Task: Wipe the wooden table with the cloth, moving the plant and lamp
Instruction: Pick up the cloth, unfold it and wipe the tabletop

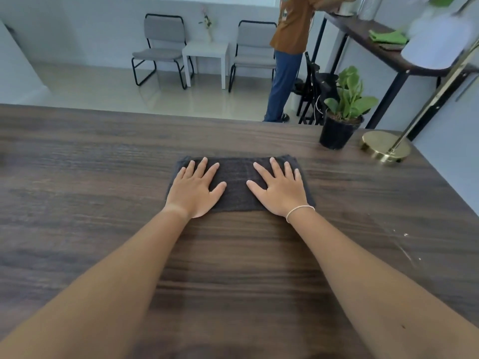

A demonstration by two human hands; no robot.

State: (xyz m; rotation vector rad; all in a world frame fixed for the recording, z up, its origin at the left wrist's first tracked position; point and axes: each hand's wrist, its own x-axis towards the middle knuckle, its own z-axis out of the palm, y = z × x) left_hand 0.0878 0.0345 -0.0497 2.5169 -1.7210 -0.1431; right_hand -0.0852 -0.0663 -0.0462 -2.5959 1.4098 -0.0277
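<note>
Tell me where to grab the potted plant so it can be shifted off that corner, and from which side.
Take the potted plant by its black pot wall, low down, not by the leaves, which spread wide and would bend. Come from the left with the right hand: that side looks open, while the lamp base stands close on its right.

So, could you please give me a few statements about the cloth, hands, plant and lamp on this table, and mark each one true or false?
1. Both the left hand and the right hand lie flat on the dark cloth. True.
2. The potted plant stands at the table's left edge. False: it stands near the far right corner.
3. The lamp's brass base sits right of the plant. True.
4. The right hand grips the lamp. False: it rests open on the cloth.
5. The cloth is bunched into a ball. False: it lies flat on the wooden table.
</note>
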